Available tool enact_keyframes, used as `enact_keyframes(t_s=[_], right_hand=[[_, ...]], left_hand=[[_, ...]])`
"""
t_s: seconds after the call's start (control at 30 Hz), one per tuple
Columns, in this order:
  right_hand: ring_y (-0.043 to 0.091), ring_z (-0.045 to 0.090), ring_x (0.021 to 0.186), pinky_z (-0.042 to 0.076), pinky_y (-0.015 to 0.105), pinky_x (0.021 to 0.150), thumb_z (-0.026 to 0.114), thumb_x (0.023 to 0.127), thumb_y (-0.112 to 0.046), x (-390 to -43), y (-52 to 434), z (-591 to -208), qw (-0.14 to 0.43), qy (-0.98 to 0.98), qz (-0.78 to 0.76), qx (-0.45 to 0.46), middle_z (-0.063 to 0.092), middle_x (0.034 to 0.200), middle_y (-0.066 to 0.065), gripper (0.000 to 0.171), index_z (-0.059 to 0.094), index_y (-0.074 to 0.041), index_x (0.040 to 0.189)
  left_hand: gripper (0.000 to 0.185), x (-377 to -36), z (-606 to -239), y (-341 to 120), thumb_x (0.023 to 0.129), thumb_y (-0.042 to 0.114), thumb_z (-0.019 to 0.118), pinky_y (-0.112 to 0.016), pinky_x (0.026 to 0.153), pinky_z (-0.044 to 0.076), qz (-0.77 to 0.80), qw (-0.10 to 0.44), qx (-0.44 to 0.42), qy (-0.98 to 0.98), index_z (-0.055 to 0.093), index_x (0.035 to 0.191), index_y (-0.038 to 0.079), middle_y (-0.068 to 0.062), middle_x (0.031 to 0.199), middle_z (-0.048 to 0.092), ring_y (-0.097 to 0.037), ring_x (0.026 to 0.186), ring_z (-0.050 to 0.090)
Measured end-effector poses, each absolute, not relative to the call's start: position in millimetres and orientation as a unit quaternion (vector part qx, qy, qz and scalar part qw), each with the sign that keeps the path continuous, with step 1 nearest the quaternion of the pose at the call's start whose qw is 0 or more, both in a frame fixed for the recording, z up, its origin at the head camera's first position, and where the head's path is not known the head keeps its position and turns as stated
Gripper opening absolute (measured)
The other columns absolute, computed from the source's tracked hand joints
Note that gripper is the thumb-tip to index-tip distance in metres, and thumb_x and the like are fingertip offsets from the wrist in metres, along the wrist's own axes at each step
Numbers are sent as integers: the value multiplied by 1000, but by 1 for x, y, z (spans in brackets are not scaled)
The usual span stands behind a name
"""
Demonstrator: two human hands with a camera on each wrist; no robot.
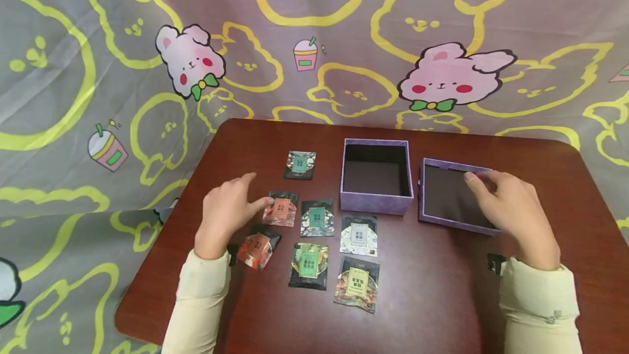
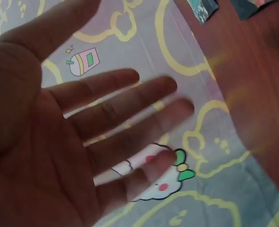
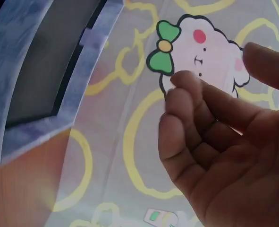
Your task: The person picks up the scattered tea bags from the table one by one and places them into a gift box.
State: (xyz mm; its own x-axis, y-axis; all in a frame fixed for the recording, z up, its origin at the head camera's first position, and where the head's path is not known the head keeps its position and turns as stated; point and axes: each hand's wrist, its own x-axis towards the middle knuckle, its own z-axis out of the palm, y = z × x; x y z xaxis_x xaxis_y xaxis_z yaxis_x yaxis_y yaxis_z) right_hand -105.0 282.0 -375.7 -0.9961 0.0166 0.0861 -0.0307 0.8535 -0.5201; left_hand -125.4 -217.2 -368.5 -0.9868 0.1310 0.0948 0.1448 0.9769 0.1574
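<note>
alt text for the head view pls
Over a brown table, a person's left hand touches an orange packet among seven laid out, while the right hand hovers over a purple lid beside an open, empty purple box.

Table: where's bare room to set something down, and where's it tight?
Bare table along the near edge, between the packets and the right hand; also the far strip behind the open box. Crowded left of centre around the left hand, and between box and lid.

Little packets: there were seven.
Purple boxes: there was one.
Purple lids: there was one.
Hands: there were two.
</note>
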Motion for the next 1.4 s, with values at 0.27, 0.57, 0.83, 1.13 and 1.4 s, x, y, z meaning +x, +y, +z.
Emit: enact_keyframes(t_s=[0.27, 0.57, 0.83, 1.13, 1.4], right_hand=[[40, 57, 93, 40, 41, 65, 55, 101, -39, -118, 259, -378, 54, -944, 321, -47, 71, 97, 22, 46, 74, 3, 105], [30, 53, 80, 38, 37, 60, 54, 102, -38, -128, 230, -385, 46, -937, 343, -42, 68, 79, 10, 45, 77, 1, 96], [26, 51, 73, 38, 36, 55, 54, 102, -37, -133, 215, -390, 39, -934, 352, -35, 65, 71, 4, 44, 76, -2, 88], [22, 42, 63, 31, 35, 50, 55, 101, -36, -136, 202, -396, 21, -931, 364, -19, 49, 58, -2, 45, 70, -5, 72], [31, 52, 77, 39, 36, 56, 60, 99, -31, -140, 197, -395, 11, -935, 353, -28, 63, 69, 4, 37, 76, -4, 80]], left_hand=[[38, -121, -377, -225, 89, 31, 78, -44, 67, 54, -266, -23, -48, -963, 72, 115, 4, 0, 85, 72, -17, 75, 67], [26, -114, -386, -234, 89, 22, 76, -41, 68, 55, -288, -39, -36, -956, 76, 103, 1, -3, 82, 73, -14, 70, 66], [21, -112, -387, -233, 86, 21, 79, -38, 66, 54, -291, -51, -38, -955, 77, 98, 3, -1, 79, 71, -14, 69, 64], [21, -111, -390, -232, 84, 18, 79, -35, 66, 54, -294, -80, -42, -951, 77, 97, 2, -1, 79, 71, -14, 71, 64], [39, -112, -394, -244, 83, 24, 83, -38, 68, 55, -296, -128, -26, -946, 73, 108, -4, -5, 83, 71, -17, 74, 66]])
